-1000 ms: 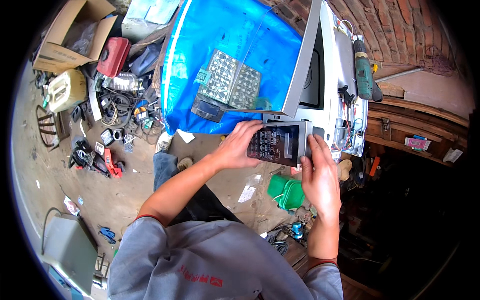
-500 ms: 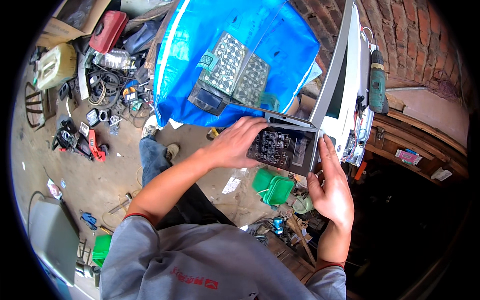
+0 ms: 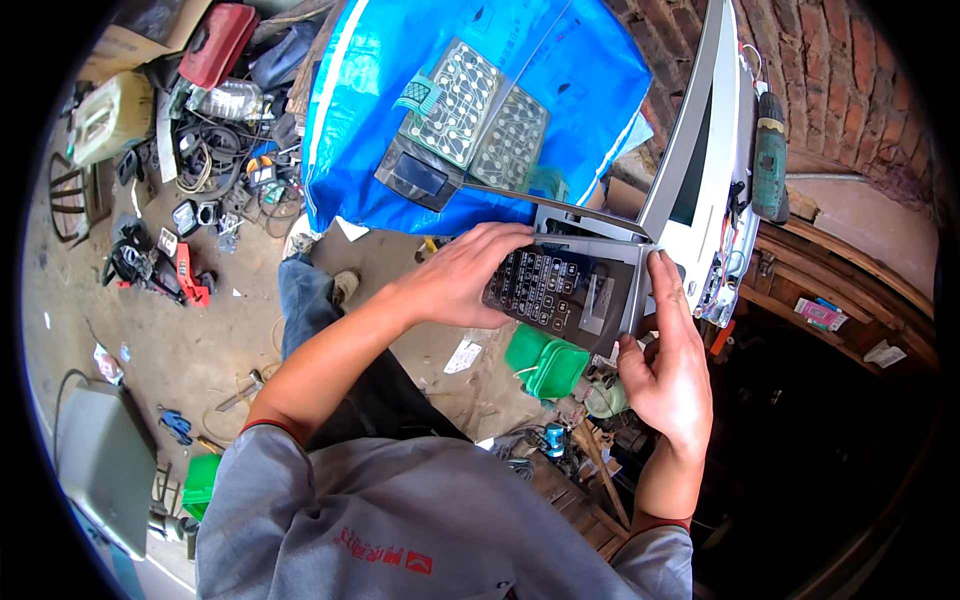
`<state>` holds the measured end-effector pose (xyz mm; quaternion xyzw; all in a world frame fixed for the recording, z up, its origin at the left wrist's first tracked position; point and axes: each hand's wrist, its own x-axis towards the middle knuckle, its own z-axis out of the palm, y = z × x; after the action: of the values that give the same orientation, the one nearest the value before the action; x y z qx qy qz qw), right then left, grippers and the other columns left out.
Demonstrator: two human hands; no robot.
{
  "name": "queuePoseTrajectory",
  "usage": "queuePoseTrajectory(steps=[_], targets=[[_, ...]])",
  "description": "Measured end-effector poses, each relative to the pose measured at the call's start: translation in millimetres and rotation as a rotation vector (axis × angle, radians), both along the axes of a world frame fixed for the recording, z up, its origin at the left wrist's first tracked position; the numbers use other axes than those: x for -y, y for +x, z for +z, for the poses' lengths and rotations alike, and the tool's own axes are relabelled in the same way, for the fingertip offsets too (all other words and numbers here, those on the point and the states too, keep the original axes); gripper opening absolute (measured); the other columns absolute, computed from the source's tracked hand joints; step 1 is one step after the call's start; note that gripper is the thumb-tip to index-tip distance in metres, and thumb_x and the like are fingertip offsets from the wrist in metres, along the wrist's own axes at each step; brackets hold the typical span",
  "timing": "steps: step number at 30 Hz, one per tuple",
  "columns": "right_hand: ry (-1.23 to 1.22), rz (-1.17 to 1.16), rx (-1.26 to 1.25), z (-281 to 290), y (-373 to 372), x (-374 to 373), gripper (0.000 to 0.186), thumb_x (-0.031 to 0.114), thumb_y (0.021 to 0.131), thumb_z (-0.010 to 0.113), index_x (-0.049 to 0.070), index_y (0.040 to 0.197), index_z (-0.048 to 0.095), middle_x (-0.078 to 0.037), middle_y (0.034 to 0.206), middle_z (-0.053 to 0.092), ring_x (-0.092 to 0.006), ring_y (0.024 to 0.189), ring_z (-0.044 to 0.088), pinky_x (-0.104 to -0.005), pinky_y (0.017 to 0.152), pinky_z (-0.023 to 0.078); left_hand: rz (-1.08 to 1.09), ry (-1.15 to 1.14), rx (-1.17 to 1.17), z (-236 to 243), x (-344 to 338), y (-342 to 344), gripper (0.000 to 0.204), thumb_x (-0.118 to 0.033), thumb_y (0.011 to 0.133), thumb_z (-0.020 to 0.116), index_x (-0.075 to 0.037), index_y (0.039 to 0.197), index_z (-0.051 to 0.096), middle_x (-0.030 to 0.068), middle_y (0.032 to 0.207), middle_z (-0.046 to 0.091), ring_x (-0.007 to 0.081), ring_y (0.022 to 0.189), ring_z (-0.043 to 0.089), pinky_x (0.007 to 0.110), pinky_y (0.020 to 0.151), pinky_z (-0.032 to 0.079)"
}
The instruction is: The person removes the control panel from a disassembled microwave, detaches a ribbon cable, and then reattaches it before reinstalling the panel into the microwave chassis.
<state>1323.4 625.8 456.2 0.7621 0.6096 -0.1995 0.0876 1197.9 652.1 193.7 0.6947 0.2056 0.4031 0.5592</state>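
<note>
A dark control panel (image 3: 560, 292) with rows of buttons and a small display window is held between my two hands, beside the corner of a grey metal frame (image 3: 690, 130) on a white appliance. My left hand (image 3: 462, 280) is closed round the panel's left end, its thumb hidden. My right hand (image 3: 668, 365) presses on the panel's right end, fingers along the edge and thumb near the lower corner. Beyond the panel, two clear membrane keypad sheets (image 3: 455, 105) and a small dark display piece (image 3: 420, 177) lie on a blue woven bag (image 3: 350, 130).
A green cordless drill (image 3: 769, 165) rests on the appliance's right side, near the brick wall (image 3: 840, 80). Below the panel stands a green plastic container (image 3: 548, 362). Cables, tools and parts litter the floor at left, near a yellowish jerrycan (image 3: 113, 118) and a red case (image 3: 217, 45).
The panel has tilted slightly and come a little nearer to me, away from the frame's corner, with both hands keeping hold. The view has shifted slightly.
</note>
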Motion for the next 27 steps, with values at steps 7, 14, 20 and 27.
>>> queuePoseTrajectory(steps=[7,14,20,27], targets=[[-0.053,0.041,0.032,3.2,1.1,-2.8,0.073,-0.006,0.075,0.056,0.001,0.145,0.039,-0.030,0.151,0.031,-0.0438,0.135,0.039,-0.0401,0.098,0.047,0.093,-0.009,0.050,-5.1,6.8,11.5,0.089,-0.023,0.060,0.084,-0.001,0.136,0.042,0.0188,0.137,0.045,0.0380,0.128,0.043,0.045,0.107,0.038],[-0.062,0.047,0.026,4.6,1.3,-1.8,0.071,-0.006,0.073,0.057,-0.001,0.142,0.041,-0.031,0.150,0.032,-0.0432,0.132,0.045,-0.0375,0.094,0.050,0.084,0.003,0.062,-6.2,8.2,13.3,0.090,-0.021,0.060,0.083,0.000,0.136,0.041,0.0194,0.138,0.044,0.0387,0.127,0.045,0.045,0.106,0.039],[-0.048,0.046,0.012,3.4,2.0,-3.3,0.070,-0.005,0.072,0.059,-0.001,0.141,0.042,-0.032,0.148,0.035,-0.0435,0.130,0.047,-0.0380,0.093,0.050,0.024,-0.007,-0.038,3.1,0.6,6.4,0.089,-0.020,0.062,0.083,0.000,0.137,0.040,0.0197,0.139,0.043,0.0374,0.129,0.044,0.044,0.106,0.040],[-0.049,0.055,0.032,4.2,4.6,-4.5,0.070,-0.005,0.072,0.061,-0.001,0.140,0.044,-0.032,0.147,0.037,-0.0402,0.121,0.056,-0.0353,0.085,0.053,0.018,-0.015,-0.053,4.8,-0.5,7.1,0.090,-0.022,0.064,0.083,0.000,0.139,0.038,0.0196,0.140,0.042,0.0374,0.129,0.045,0.045,0.107,0.039]])
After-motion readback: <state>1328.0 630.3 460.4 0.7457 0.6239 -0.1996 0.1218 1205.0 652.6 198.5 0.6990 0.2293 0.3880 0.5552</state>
